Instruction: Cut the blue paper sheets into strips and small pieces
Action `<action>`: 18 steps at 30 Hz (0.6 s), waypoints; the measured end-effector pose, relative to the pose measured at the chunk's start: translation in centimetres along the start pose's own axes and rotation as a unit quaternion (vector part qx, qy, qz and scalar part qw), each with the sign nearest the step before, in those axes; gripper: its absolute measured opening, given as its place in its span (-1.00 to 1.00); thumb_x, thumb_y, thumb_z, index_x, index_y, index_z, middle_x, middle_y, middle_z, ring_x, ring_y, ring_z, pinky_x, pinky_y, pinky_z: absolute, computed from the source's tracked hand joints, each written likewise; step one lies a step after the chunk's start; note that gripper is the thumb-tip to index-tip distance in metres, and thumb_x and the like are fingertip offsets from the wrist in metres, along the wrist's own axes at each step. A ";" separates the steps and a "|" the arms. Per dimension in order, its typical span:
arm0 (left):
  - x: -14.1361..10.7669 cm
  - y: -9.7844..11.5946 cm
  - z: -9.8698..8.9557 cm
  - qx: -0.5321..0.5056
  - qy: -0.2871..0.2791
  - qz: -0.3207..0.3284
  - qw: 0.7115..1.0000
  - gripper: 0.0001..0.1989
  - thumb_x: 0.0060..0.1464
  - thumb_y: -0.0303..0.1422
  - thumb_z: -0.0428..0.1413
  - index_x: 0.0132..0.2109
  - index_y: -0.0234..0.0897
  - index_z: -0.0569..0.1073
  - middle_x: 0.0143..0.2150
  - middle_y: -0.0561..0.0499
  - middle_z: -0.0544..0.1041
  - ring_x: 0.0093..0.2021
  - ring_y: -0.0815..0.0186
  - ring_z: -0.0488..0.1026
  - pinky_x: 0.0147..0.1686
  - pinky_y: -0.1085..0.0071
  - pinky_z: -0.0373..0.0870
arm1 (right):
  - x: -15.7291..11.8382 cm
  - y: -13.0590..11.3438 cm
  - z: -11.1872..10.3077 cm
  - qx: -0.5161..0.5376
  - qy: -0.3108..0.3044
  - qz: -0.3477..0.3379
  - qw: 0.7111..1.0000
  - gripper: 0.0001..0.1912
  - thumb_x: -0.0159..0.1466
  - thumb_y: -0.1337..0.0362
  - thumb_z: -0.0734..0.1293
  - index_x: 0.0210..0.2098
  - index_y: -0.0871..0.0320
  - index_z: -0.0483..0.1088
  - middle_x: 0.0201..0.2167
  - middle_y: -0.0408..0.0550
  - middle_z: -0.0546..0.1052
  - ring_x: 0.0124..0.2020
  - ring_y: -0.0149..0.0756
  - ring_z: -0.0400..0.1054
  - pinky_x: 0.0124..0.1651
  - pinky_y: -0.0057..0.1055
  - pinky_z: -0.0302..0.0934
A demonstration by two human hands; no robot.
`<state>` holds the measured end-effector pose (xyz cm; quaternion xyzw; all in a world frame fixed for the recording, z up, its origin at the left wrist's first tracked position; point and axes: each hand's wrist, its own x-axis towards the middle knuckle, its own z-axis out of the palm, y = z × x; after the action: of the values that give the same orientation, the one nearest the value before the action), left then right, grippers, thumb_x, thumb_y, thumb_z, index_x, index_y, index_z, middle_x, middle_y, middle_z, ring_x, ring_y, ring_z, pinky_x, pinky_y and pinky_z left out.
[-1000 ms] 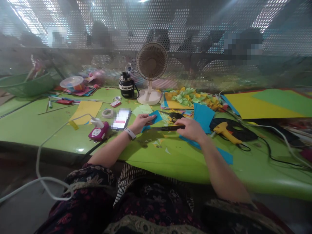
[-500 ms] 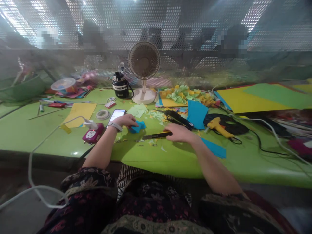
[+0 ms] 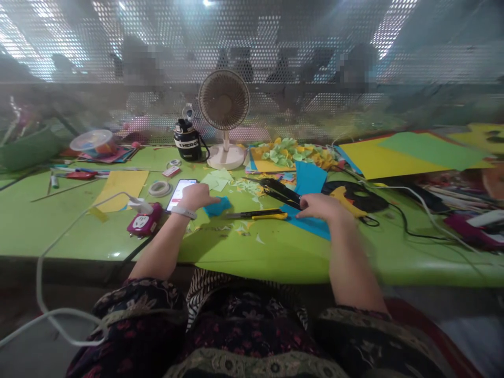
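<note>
My left hand, wearing a pale wristband, is closed with its fingertips at a small folded piece of blue paper. Its knuckles overlap the right side of a lit phone. To the right, my right hand has thumb and fingers closed at the end of black-handled scissors, whose tips point left. Below that hand lies a blue paper strip, partly covered by it. A yellow and black utility knife rests between my hands, blade toward the left.
Paper scraps litter the green table. Behind stand a fan and a black bottle. Left are a tape roll and a purple power adapter. A yellow glue gun and its cable lie right.
My right hand has let go of the utility knife and moved right to the scissors' handles. The left hand stays by the blue paper. The view has shifted slightly.
</note>
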<state>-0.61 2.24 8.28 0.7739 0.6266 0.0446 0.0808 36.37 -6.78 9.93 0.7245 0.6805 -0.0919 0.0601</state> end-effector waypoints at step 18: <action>-0.1 2.1 0.8 -0.077 0.072 0.037 0.994 -0.66 0.21 -0.07 0.15 -0.20 -0.26 0.62 -0.22 -0.14 0.67 -0.21 0.07 0.57 -0.33 0.33 0.30 | -1.3 3.3 1.7 0.177 0.115 -0.066 0.975 -0.68 0.19 0.24 0.42 -0.04 0.05 0.53 -0.26 -0.02 0.60 -0.25 -0.12 0.50 -0.26 -0.32 0.29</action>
<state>1.53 1.64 7.90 0.7828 0.5963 0.1516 0.0932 39.48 -8.63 8.42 0.6832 0.7018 -0.1305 -0.1542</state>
